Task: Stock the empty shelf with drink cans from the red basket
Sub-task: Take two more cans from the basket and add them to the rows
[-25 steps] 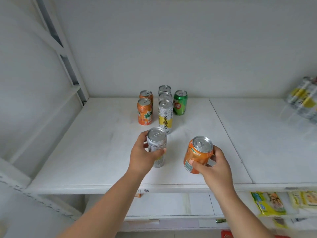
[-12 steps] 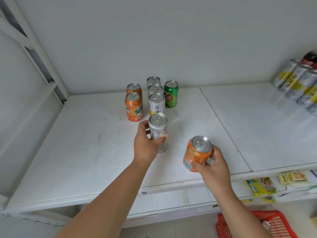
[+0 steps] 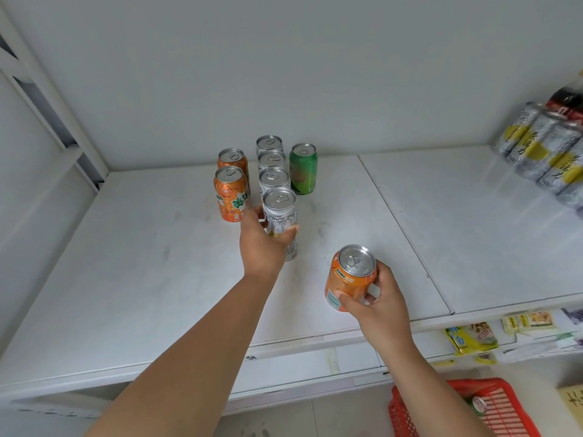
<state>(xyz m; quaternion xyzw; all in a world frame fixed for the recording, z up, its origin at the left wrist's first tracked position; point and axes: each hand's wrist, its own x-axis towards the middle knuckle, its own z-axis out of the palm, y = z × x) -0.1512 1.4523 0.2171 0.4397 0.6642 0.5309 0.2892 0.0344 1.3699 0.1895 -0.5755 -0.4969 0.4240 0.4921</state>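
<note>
The left hand (image 3: 263, 244) gripped a silver can (image 3: 280, 220) at the front of the silver row near the shelf's (image 3: 142, 279) back edge. The right hand (image 3: 377, 299) held an orange can (image 3: 348, 279) tilted above the front edge. Pushing the silver can in too hard could have toppled the cans behind it.

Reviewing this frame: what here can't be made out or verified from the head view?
- Red basket: cut off by the bottom edge and crossed by the right forearm; its can count is unknown.
- Rear silver can: label hidden behind the cans in front.
- Silver can in the left hand: whether its base touches the shelf is unclear.
</note>
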